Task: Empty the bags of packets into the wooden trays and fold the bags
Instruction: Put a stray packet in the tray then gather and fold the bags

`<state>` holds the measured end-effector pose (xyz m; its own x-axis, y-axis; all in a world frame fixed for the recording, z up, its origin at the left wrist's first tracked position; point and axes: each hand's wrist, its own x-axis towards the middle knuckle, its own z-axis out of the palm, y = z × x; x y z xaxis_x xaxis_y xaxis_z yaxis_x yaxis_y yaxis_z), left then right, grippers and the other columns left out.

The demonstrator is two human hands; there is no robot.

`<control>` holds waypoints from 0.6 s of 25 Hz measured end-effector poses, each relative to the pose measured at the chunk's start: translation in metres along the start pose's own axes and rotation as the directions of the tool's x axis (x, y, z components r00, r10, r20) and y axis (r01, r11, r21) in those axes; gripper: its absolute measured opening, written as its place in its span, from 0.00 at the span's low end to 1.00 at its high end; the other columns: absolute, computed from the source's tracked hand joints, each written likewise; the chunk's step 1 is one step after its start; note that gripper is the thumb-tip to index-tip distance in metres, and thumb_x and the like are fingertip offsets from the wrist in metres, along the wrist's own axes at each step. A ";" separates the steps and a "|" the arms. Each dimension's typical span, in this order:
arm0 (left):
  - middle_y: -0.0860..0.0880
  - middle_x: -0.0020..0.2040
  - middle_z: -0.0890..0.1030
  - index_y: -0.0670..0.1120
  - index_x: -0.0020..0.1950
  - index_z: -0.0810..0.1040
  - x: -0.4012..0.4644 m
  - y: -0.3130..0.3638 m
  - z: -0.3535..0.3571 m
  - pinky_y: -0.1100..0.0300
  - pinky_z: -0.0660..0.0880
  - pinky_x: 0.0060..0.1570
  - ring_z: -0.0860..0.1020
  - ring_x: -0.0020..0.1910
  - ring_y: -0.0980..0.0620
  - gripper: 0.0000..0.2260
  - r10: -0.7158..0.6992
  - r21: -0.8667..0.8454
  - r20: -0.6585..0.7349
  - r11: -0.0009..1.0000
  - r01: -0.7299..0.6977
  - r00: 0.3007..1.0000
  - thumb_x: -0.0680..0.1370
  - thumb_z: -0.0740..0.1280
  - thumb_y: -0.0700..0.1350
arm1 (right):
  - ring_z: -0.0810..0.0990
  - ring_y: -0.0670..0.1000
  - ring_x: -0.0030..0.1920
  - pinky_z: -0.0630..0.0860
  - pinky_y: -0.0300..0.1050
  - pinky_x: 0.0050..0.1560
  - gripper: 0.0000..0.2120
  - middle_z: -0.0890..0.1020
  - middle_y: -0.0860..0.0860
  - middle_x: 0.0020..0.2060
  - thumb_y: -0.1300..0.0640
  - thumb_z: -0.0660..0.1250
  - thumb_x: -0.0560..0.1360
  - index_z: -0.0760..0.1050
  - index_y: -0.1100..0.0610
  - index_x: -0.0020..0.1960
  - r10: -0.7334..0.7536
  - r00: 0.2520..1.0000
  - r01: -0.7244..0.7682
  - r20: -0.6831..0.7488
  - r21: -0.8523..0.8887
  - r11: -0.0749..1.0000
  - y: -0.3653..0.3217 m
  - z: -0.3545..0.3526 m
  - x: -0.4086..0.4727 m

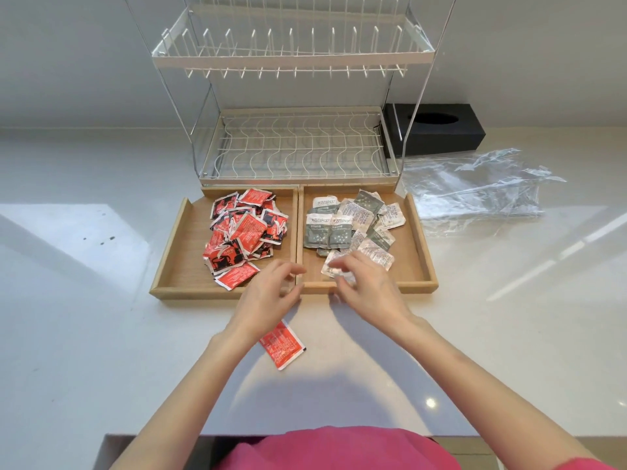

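Two hands over the trays' near rims: right hand [368, 283] fingers curled, seemingly pinching a pale packet [339, 271], left hand [268, 293] fingers loosely spread, holding nothing. Red packets [242, 228] heap in the left wooden tray [176, 262], grey-white packets [356, 222] in the right wooden tray [419, 245]. One stray red packet [283, 346] lies on the bench [101, 317] under the left wrist; clear bags [475, 188] lie flat right of the trays.

A single wide-angle view is taken from the person's head, directed forward and down at the glossy white table [101, 300]. Both forearms are seen close below; the white wire dish rack [298, 147] against the wall is framed beyond.
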<state>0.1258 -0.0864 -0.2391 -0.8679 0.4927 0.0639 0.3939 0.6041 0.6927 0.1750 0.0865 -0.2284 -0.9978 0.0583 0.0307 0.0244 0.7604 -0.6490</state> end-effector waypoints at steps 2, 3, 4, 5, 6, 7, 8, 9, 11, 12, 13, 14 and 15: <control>0.53 0.46 0.77 0.45 0.50 0.78 -0.019 -0.012 -0.004 0.61 0.74 0.48 0.75 0.42 0.62 0.07 -0.016 -0.023 0.003 1.000 0.016 1.000 0.73 0.66 0.40 | 0.79 0.54 0.51 0.75 0.51 0.53 0.10 0.81 0.54 0.48 0.58 0.62 0.74 0.76 0.56 0.54 -0.028 0.995 0.027 0.094 0.011 1.000 -0.012 0.019 -0.009; 0.53 0.46 0.78 0.46 0.51 0.77 -0.029 -0.018 -0.005 0.61 0.74 0.48 0.76 0.43 0.61 0.07 -0.041 -0.003 0.013 0.999 0.041 0.999 0.73 0.67 0.41 | 0.79 0.53 0.51 0.74 0.50 0.53 0.10 0.81 0.53 0.48 0.57 0.62 0.74 0.76 0.56 0.54 -0.036 0.989 0.034 0.146 0.014 0.999 -0.016 0.028 -0.014; 0.53 0.48 0.78 0.47 0.52 0.77 -0.037 -0.024 -0.006 0.60 0.73 0.49 0.76 0.45 0.58 0.08 -0.087 0.039 0.029 0.996 0.086 0.996 0.73 0.67 0.43 | 0.78 0.53 0.52 0.74 0.48 0.53 0.11 0.81 0.53 0.49 0.56 0.62 0.74 0.76 0.56 0.55 -0.025 0.978 0.026 0.205 -0.001 1.000 -0.021 0.037 -0.017; 0.53 0.50 0.78 0.48 0.54 0.76 -0.045 -0.029 -0.006 0.58 0.73 0.50 0.75 0.48 0.56 0.11 -0.148 0.094 0.051 0.985 0.143 0.988 0.73 0.67 0.45 | 0.76 0.52 0.55 0.72 0.47 0.54 0.13 0.80 0.52 0.51 0.53 0.62 0.74 0.74 0.55 0.57 0.004 0.964 0.007 0.267 -0.041 0.999 -0.025 0.046 -0.021; 0.52 0.52 0.77 0.48 0.57 0.75 -0.050 -0.034 -0.006 0.58 0.72 0.51 0.75 0.51 0.54 0.13 -0.205 0.154 0.077 0.969 0.191 0.976 0.73 0.67 0.48 | 0.74 0.52 0.58 0.70 0.47 0.55 0.15 0.78 0.52 0.54 0.51 0.62 0.74 0.72 0.55 0.59 0.046 0.946 -0.014 0.321 -0.100 0.995 -0.028 0.054 -0.023; 0.52 0.54 0.76 0.48 0.59 0.73 -0.054 -0.038 -0.005 0.58 0.71 0.52 0.74 0.54 0.53 0.16 -0.251 0.211 0.106 0.951 0.225 0.962 0.72 0.67 0.50 | 0.72 0.53 0.60 0.69 0.48 0.57 0.18 0.76 0.52 0.56 0.48 0.63 0.73 0.70 0.55 0.60 0.090 0.927 -0.032 0.364 -0.162 0.986 -0.030 0.061 -0.024; 0.51 0.55 0.75 0.48 0.60 0.72 -0.057 -0.040 -0.004 0.58 0.70 0.53 0.73 0.56 0.52 0.19 -0.279 0.246 0.128 0.938 0.242 0.952 0.72 0.68 0.51 | 0.70 0.54 0.61 0.68 0.49 0.58 0.21 0.74 0.54 0.57 0.47 0.63 0.72 0.69 0.57 0.61 0.124 0.913 -0.042 0.389 -0.213 0.976 -0.032 0.068 -0.025; 0.51 0.55 0.74 0.48 0.61 0.72 -0.059 -0.041 -0.002 0.59 0.69 0.54 0.72 0.57 0.52 0.20 -0.294 0.254 0.146 0.934 0.252 0.944 0.71 0.68 0.52 | 0.69 0.56 0.61 0.67 0.50 0.58 0.22 0.73 0.55 0.58 0.47 0.64 0.72 0.68 0.58 0.60 0.144 0.905 -0.044 0.400 -0.248 0.968 -0.034 0.073 -0.025; 0.52 0.52 0.72 0.47 0.59 0.72 -0.058 -0.042 0.000 0.59 0.69 0.53 0.72 0.55 0.52 0.18 -0.292 0.233 0.163 0.940 0.251 0.942 0.71 0.68 0.50 | 0.69 0.57 0.61 0.66 0.51 0.58 0.22 0.72 0.57 0.58 0.48 0.65 0.72 0.67 0.59 0.60 0.162 0.903 -0.049 0.398 -0.278 0.959 -0.037 0.078 -0.022; 0.53 0.49 0.71 0.47 0.57 0.72 -0.058 -0.042 0.001 0.60 0.69 0.51 0.71 0.53 0.52 0.16 -0.285 0.226 0.176 0.943 0.243 0.942 0.71 0.68 0.49 | 0.69 0.58 0.61 0.67 0.51 0.58 0.21 0.72 0.57 0.58 0.49 0.65 0.72 0.67 0.60 0.59 0.170 0.904 -0.059 0.393 -0.278 0.959 -0.038 0.080 -0.021; 0.54 0.45 0.70 0.47 0.55 0.72 -0.056 -0.042 0.002 0.61 0.68 0.48 0.71 0.50 0.52 0.14 -0.281 0.220 0.191 0.946 0.238 0.940 0.71 0.68 0.48 | 0.70 0.58 0.61 0.67 0.51 0.58 0.21 0.72 0.58 0.58 0.50 0.65 0.72 0.67 0.60 0.59 0.181 0.903 -0.074 0.390 -0.273 0.959 -0.038 0.081 -0.020; 0.56 0.42 0.68 0.46 0.53 0.73 -0.055 -0.043 0.002 0.63 0.66 0.44 0.69 0.47 0.53 0.12 -0.275 0.211 0.204 0.949 0.233 0.939 0.71 0.67 0.47 | 0.70 0.58 0.61 0.67 0.51 0.58 0.20 0.72 0.58 0.58 0.50 0.65 0.72 0.68 0.61 0.58 0.187 0.903 -0.086 0.386 -0.263 0.961 -0.038 0.082 -0.020; 0.58 0.39 0.67 0.47 0.51 0.73 -0.053 -0.045 0.003 0.64 0.64 0.41 0.68 0.44 0.53 0.10 -0.271 0.195 0.206 0.953 0.232 0.940 0.71 0.68 0.45 | 0.70 0.58 0.60 0.67 0.51 0.58 0.20 0.72 0.58 0.58 0.51 0.65 0.72 0.68 0.60 0.58 0.190 0.904 -0.098 0.382 -0.248 0.964 -0.038 0.083 -0.020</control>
<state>0.1550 -0.1376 -0.2754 -0.8604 0.4284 -0.2761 0.2326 0.8120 0.5353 0.1888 0.0032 -0.2676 -0.9211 -0.0500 -0.3861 0.1363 0.8875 -0.4402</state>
